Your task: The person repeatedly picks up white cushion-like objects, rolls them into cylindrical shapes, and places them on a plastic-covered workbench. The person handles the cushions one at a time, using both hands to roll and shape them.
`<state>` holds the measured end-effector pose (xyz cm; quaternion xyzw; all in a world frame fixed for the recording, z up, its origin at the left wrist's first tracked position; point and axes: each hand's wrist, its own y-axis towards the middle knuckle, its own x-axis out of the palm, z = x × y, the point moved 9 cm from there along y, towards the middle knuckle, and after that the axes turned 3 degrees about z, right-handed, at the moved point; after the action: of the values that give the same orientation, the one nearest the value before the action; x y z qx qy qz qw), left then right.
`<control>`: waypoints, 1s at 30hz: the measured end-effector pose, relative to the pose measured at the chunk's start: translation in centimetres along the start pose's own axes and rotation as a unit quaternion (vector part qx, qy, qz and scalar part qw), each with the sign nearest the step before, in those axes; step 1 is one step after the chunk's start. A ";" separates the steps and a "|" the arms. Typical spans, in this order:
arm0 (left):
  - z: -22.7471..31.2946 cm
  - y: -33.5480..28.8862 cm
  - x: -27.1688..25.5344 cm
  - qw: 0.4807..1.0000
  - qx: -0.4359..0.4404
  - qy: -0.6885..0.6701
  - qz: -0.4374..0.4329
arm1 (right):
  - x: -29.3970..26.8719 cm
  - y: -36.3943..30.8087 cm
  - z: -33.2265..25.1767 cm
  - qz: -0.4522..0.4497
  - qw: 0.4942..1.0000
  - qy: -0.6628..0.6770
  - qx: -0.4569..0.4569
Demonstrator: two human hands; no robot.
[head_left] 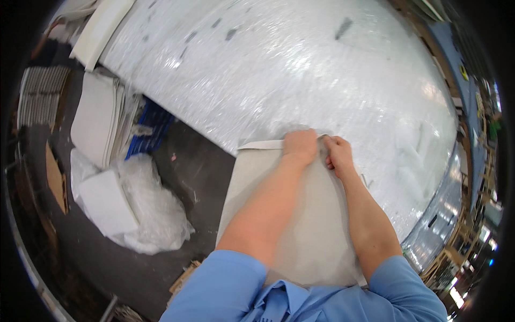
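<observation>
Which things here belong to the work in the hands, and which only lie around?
In use: left hand and right hand gripping the grey fabric sheet; plastic-wrapped table.
Lying about: white foam sheets; plastic bag; blue crate; cardboard piece.

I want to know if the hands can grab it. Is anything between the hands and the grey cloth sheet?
Nothing visible. The left hand and right hand already grip the top edge of the flat grey fabric sheet, which lies over the plastic-wrapped white slab.
</observation>
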<state>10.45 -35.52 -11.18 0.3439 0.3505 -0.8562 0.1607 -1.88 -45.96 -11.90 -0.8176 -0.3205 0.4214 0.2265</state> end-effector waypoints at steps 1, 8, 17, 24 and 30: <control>-0.3 0.1 -0.1 1.000 -0.006 0.006 0.000 | -0.2 -0.5 -1.3 -0.053 0.994 -0.096 -0.018; 1.0 0.1 0.7 0.999 0.009 0.048 -0.016 | -5.7 0.4 3.1 0.048 0.964 -0.242 -0.098; -5.0 -2.4 -2.0 0.992 0.034 0.111 -0.042 | -6.1 -0.6 1.9 0.076 0.985 -0.145 -0.051; -6.1 -0.3 -2.2 0.989 0.003 0.149 0.022 | -5.5 0.5 1.1 0.107 0.983 -0.118 -0.095; -6.2 -1.3 -1.6 0.987 0.033 0.151 0.042 | -5.4 1.2 1.4 0.143 0.979 -0.116 -0.087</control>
<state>13.89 -30.16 -12.65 0.4891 0.3278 -0.7977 0.1304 -5.07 -50.49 -10.51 -0.8172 -0.2598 0.5117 0.0531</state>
